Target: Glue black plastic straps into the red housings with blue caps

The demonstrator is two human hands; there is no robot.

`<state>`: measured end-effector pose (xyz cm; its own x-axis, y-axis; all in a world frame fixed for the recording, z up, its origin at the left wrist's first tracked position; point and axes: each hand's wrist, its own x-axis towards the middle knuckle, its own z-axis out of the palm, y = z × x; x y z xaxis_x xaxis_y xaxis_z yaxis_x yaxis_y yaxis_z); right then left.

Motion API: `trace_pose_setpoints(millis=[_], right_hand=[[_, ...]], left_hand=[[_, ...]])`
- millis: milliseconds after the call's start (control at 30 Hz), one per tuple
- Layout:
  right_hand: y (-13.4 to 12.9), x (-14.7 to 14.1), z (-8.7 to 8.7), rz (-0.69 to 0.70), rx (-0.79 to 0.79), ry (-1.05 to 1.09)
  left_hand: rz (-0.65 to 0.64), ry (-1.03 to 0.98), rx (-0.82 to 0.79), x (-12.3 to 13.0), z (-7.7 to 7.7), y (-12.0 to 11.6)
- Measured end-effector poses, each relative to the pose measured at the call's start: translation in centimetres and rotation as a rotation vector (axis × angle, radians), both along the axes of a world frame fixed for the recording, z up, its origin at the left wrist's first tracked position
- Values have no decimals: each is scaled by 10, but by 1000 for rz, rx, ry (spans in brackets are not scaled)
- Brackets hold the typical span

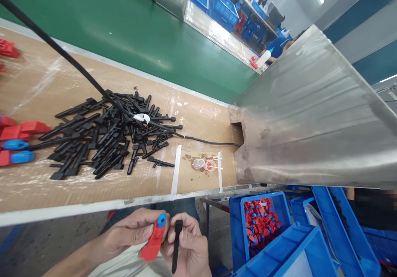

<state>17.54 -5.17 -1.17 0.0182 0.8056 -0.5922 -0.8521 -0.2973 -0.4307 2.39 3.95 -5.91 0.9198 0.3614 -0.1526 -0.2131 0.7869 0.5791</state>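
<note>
Red plastic part: red body with a blue cap (pixel 154 239), pinched in the left hand (pixel 133 232), held below the counter's near edge, touching neither counter nor bins.
Black strip: slim black plastic piece (pixel 176 244), upright between thumb and fingers of the right hand (pixel 187 248), just beside the red part.
Grip: both hands closed, each on its own piece.
Counter: cardboard-covered counter (pixel 93 190); its pale front edge runs just above the hands.
Pile: loose heap of black strips (pixel 105 140) mid-counter, a black cable (pixel 71 61) crossing it.
Left edge: red and blue parts (pixel 17 144) at the frame's border.
Bare room: open cardboard between the pile and the front edge.
Chute: metal chute (pixel 310 115) closing the counter's right end.
Bins: blue bin of red parts (pixel 259 223) below, right of the hands.
</note>
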Motion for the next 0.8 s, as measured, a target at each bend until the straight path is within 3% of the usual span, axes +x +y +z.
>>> trace_pose_setpoints(millis=[233,600,800], right_hand=[[1,0,0,-31,11,84],[5,2,2,-44,7,154],[3,3,-4,-72,-26,143]], left_hand=[[17,-85,-20,0,-14,-5],[50,-51,-69,3,-28,-10],[78,26,-123,4,-16,-8]])
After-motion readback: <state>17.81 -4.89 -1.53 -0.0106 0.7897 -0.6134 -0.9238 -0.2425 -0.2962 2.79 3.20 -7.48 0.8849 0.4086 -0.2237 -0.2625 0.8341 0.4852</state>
